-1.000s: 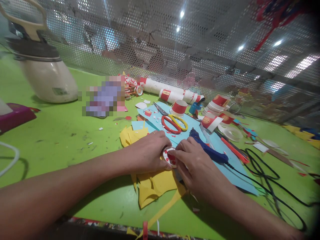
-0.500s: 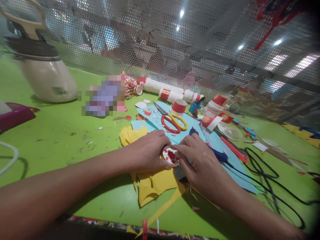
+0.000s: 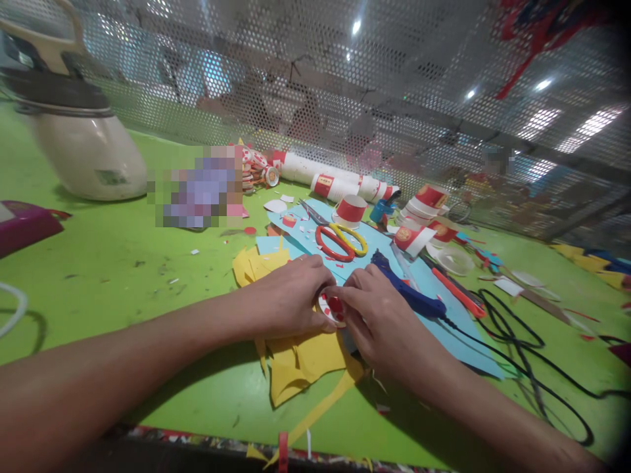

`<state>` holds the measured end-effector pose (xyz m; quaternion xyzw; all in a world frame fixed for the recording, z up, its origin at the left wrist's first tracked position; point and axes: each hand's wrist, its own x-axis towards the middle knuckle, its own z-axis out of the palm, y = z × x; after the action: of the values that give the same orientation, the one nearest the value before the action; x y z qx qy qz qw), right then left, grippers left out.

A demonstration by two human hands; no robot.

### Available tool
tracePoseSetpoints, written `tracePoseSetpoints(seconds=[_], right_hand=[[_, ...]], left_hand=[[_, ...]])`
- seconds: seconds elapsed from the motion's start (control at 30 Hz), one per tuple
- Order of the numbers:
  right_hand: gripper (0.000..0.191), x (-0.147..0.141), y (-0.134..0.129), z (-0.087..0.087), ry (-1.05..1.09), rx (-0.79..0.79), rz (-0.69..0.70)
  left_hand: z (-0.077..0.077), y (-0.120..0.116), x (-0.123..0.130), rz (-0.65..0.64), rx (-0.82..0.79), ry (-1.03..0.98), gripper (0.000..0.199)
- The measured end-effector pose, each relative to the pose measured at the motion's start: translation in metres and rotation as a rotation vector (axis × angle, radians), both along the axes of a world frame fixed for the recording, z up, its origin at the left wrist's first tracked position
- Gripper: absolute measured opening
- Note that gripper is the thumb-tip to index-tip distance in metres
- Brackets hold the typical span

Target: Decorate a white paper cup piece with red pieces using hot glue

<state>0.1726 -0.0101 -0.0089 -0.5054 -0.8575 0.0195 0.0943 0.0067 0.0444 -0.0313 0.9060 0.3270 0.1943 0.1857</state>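
The right hand (image 3: 377, 305) is now bringing its fingertips farther over a small, round, white piece with red patches (image 3: 334, 309), covering more of its face than half a second ago. It is also uncovering more of a dark-blue plastic tool with a black cord (image 3: 419, 301). The left hand (image 3: 296, 295) is keeping its narrow grip on the piece's far side, so the piece is staying steady between both hands, above crumpled yellow paper (image 3: 308, 368). The right grip is closing narrowly at the near rim.

Two hands are working on one round piece. On the green surface (image 3: 123, 276), one pair of red-and-yellow-handled scissors (image 3: 340, 257) and one upright red-and-white paper cup (image 3: 351, 209) are resting; the stacked cups are overlapping too much to count.
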Motion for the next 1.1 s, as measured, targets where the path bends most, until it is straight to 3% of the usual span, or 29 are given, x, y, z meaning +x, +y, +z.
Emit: tracePoseSetpoints(seconds=[1.1], right_hand=[[0.021,-0.0052,-0.0053,-0.0031,-0.043,0.012,0.023]], left_hand=[[-0.0009,0.0011,0.0006,0.012,-0.003,0.010,0.024]])
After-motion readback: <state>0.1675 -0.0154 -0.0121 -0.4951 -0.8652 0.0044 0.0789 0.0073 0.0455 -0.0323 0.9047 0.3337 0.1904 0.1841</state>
